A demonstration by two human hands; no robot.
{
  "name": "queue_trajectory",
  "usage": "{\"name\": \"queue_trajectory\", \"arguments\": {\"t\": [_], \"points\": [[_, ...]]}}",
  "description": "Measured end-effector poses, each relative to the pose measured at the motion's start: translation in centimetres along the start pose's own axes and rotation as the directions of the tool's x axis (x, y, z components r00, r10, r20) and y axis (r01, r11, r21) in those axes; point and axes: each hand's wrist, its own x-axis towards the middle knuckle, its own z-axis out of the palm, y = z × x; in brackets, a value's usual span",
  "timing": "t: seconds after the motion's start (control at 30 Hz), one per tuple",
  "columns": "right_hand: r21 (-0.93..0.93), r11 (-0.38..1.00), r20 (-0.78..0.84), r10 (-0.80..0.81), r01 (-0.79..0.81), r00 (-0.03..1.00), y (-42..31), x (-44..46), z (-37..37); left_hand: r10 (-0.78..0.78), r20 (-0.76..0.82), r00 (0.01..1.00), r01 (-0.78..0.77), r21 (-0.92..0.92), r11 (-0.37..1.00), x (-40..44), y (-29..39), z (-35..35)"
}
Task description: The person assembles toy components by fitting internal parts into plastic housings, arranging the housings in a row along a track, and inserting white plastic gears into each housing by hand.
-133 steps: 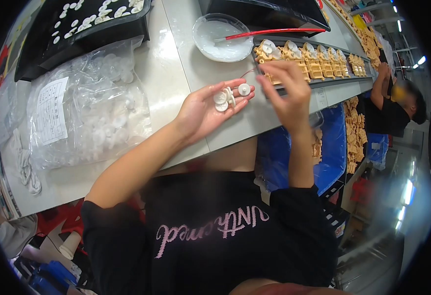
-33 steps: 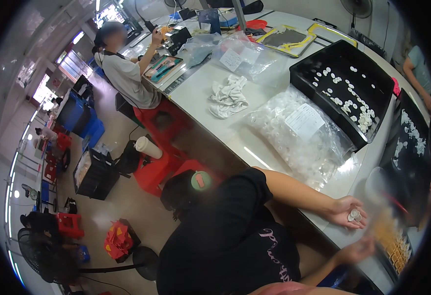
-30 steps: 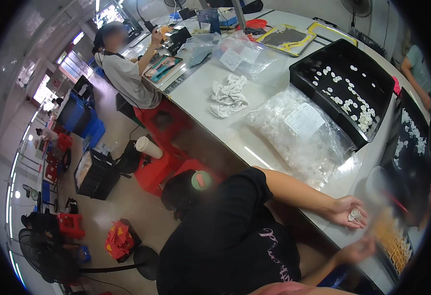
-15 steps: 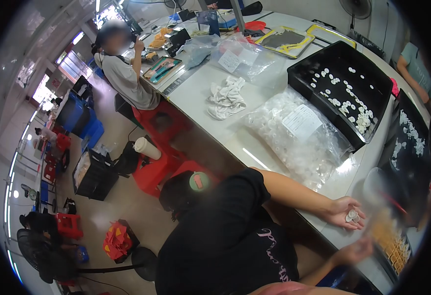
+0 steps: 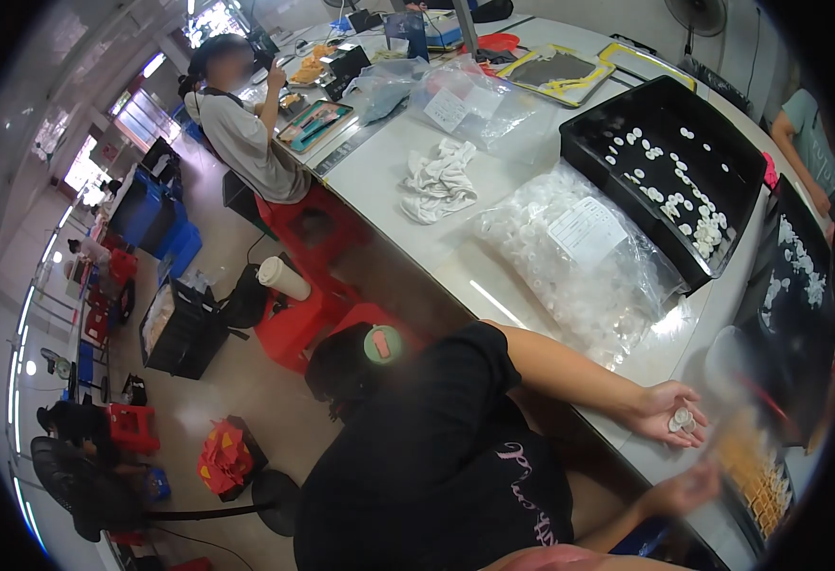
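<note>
My left hand (image 5: pixel 660 409) is palm up over the table edge, fingers slightly curled around several small white round discs (image 5: pixel 682 419) resting in it. My right hand (image 5: pixel 681 491) is just below it, with fingers drawn together; its fingertips are blurred, so I cannot make out what is in them. Beside the hands, at the right, a tray of orange-tan pieces (image 5: pixel 765 490) stands in rows, partly smeared in the view. A large clear bag of white translucent parts (image 5: pixel 569 266) with a paper label lies beyond my left forearm.
A black tray (image 5: pixel 617 119) with scattered white discs sits on the table behind the bag. Another black tray (image 5: pixel 788 333) with white pieces is at the right. A white cloth (image 5: pixel 439 181) lies near the table edge. Two other people are at the table.
The view has shifted slightly. My right hand has moved a little, its fingers near the tray. My left hand stays in place with the discs.
</note>
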Motion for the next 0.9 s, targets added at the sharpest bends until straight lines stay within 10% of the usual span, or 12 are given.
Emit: {"name": "queue_trajectory", "arguments": {"t": [0.9], "points": [[0.002,1.0,-0.009,0.0,0.0,1.0,0.37,-0.09,0.05,0.006,0.006,1.0,-0.006,-0.013,1.0,0.02,0.02,-0.04]]}}
